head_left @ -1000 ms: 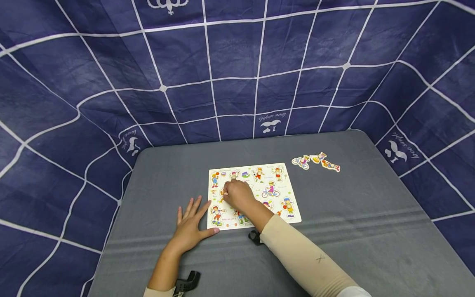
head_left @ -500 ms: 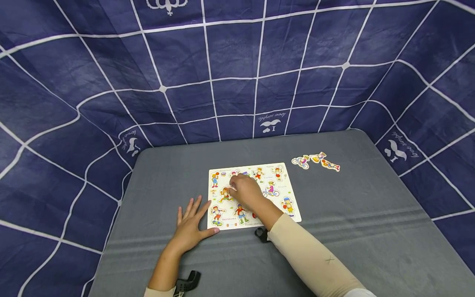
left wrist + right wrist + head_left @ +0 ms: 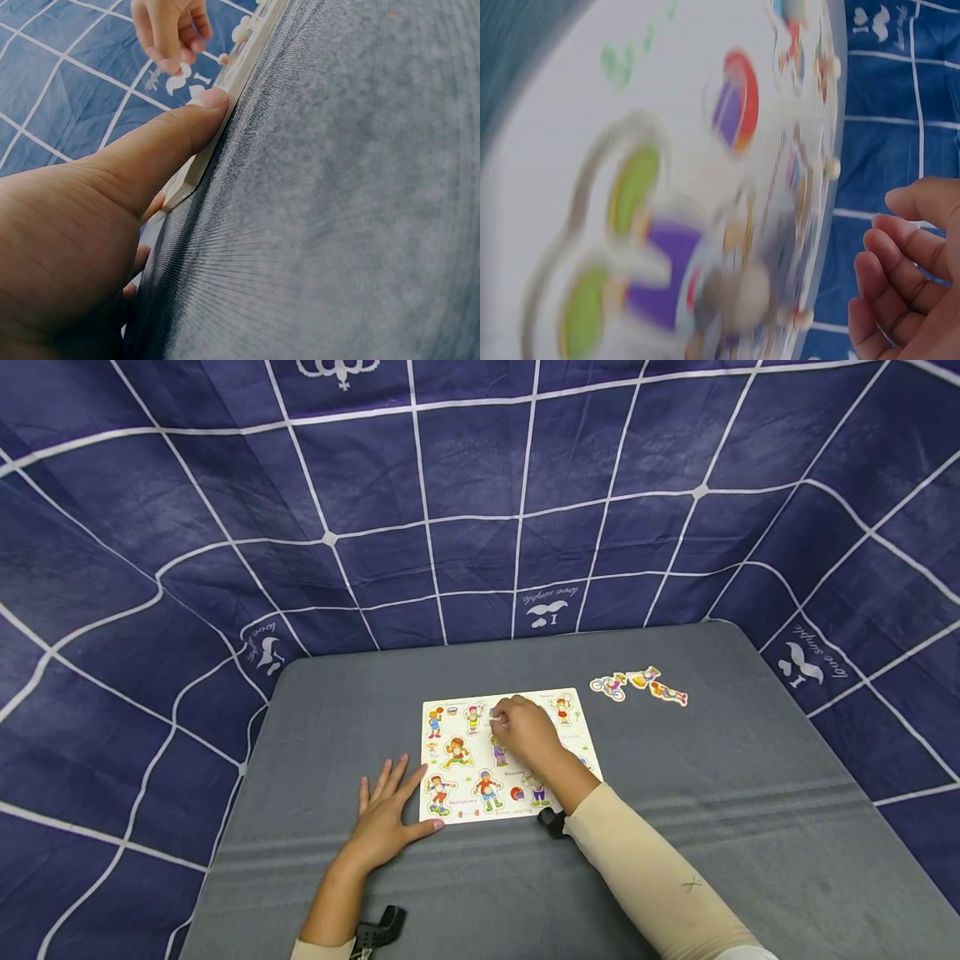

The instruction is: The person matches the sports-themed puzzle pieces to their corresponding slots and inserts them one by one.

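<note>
Right hand (image 3: 528,735) has shifted rightward over the puzzle board (image 3: 462,783), grip relaxed, empty; left hand (image 3: 384,827) lies splayed.

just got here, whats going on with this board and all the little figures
A person is working at a picture puzzle board of sporty figures on a grey table. The left hand lies spread at its near left corner, thumb touching the board. The right hand is over the far part, fingers loosely curled, with no piece visible in them. Figures fill much of the board, while three loose pieces lie on the table off its far right corner.
</note>
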`<state>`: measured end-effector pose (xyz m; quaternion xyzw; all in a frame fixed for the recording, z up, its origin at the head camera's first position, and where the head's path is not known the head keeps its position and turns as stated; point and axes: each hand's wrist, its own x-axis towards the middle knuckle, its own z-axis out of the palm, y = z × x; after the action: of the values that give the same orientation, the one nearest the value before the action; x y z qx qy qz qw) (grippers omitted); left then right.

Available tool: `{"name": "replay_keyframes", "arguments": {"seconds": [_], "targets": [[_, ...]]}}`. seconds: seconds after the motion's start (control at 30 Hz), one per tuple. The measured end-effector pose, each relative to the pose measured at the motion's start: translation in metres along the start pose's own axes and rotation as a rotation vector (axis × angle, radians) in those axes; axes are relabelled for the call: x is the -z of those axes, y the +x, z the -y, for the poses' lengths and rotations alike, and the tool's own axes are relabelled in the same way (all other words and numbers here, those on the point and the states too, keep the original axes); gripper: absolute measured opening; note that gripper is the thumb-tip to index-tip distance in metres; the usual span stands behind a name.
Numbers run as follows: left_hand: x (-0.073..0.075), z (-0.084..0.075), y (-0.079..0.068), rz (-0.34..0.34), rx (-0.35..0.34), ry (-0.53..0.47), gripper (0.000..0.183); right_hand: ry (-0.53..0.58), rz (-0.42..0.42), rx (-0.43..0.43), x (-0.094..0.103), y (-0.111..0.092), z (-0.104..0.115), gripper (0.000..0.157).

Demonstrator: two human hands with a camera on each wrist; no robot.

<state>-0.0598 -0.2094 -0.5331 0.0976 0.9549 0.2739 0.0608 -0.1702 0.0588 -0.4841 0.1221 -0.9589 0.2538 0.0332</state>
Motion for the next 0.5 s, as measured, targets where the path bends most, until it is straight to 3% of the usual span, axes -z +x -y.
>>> {"name": "replay_keyframes", "arguments": {"seconds": [0.27, 0.5], "targets": [[0.001, -0.001, 0.001, -0.003, -0.009, -0.002, 0.099, 0.019, -0.052, -0.058, 0.018, 0.004, -0.026, 0.012], [0.000, -0.001, 0.000, -0.010, -0.011, -0.006, 0.100, 0.035, -0.103, -0.053, 0.032, 0.005, -0.046, 0.010]]}}
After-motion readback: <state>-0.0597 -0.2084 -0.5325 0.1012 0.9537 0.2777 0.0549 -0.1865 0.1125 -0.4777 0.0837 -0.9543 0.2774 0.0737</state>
